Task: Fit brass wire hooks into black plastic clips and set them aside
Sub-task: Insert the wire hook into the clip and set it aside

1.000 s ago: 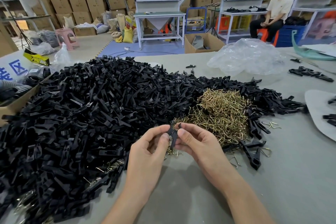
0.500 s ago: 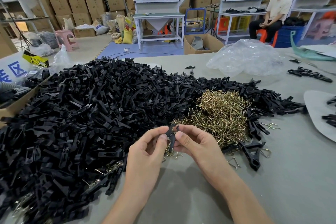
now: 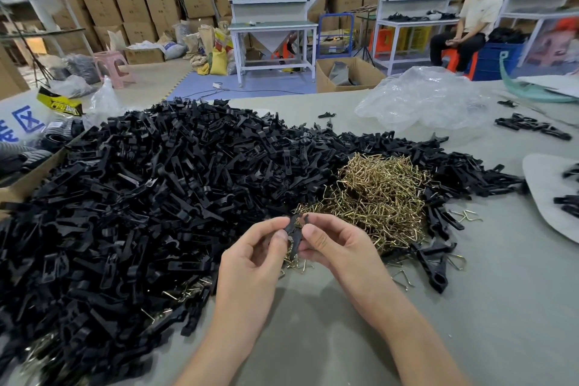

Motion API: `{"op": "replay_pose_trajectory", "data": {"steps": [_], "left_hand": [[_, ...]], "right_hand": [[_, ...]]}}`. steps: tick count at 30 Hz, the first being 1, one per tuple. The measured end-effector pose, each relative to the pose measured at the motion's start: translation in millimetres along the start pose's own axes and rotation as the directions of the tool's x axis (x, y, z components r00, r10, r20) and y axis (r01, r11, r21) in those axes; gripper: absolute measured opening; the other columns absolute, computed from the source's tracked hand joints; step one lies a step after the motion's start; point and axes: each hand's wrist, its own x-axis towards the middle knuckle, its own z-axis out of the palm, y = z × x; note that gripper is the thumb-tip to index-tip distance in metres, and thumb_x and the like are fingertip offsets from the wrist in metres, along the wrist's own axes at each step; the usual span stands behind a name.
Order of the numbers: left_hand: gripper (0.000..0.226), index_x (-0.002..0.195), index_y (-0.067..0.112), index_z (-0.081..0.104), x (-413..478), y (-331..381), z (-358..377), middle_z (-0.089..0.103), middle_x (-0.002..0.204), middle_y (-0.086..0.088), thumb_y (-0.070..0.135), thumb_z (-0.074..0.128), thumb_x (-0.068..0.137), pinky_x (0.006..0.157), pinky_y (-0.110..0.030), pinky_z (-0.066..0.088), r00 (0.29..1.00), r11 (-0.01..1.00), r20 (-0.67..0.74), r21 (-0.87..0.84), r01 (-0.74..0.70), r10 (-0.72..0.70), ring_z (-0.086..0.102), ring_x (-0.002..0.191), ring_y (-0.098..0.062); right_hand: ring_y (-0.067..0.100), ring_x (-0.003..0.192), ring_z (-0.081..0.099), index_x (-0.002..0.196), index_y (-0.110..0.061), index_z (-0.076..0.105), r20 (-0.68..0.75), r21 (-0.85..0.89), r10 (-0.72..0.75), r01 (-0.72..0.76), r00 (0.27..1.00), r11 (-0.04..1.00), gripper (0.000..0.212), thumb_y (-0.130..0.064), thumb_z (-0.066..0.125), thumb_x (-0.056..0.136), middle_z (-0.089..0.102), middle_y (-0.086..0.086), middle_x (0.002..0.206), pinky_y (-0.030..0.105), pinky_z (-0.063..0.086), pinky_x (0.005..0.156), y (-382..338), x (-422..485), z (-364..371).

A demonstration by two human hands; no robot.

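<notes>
**Hands hardly moved**

Since a second ago our hands have hardly shifted. Our left hand (image 3: 250, 257) and right hand (image 3: 341, 247) both pinch one black clip (image 3: 294, 233), held upright between thumbs and fingertips above the table (image 3: 485, 307). Whether a hook sits in it we cannot tell. Just beyond lies the heap of brass hooks (image 3: 382, 194), flanked by the big pile of black clips (image 3: 141, 197). Farther off rests a crumpled clear bag (image 3: 423, 97).

On table (image 3: 470, 307): clip pile (image 3: 141, 213) covers left & centre, wire hook heap (image 3: 382, 197) touching its right side; plastic bag (image 3: 423, 100) behind that; cardboard box (image 3: 31, 178) far left.
</notes>
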Motion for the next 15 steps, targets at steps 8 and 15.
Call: {"op": "replay_pose_trajectory", "data": {"steps": [8,15], "left_hand": [[0.021,0.097,0.025,0.075,0.2,-1.7,-0.9,0.076,0.083,-0.001,0.008,0.063,0.094,0.067,-0.013,0.051,1.0,1.0,0.021,-0.013,-0.014,0.015,0.066,0.073,-0.007],[0.019,0.098,0.025,0.075,-2.0,-5.2,1.5,0.075,0.086,-0.005,0.01,0.064,0.095,0.072,-0.016,0.053,0.999,1.0,0.032,0.013,-0.029,0.028,0.068,0.08,-0.021]], "right_hand": [[0.019,0.083,0.07,0.106,-0.014,0.076,0.001,-0.002,-0.002,0.002,1.0,1.0,0.028,-0.027,0.074,0.08,0.075,0.014,0.096,0.028,0.059,0.08,0.8,-0.6,-0.4],[0.018,0.092,0.072,0.111,-0.019,0.077,0.045,0.02,-0.01,0.009,0.999,1.0,0.027,-0.026,0.072,0.085,0.076,0.008,0.106,0.026,0.058,0.081,-1.6,-2.3,0.9]]}}
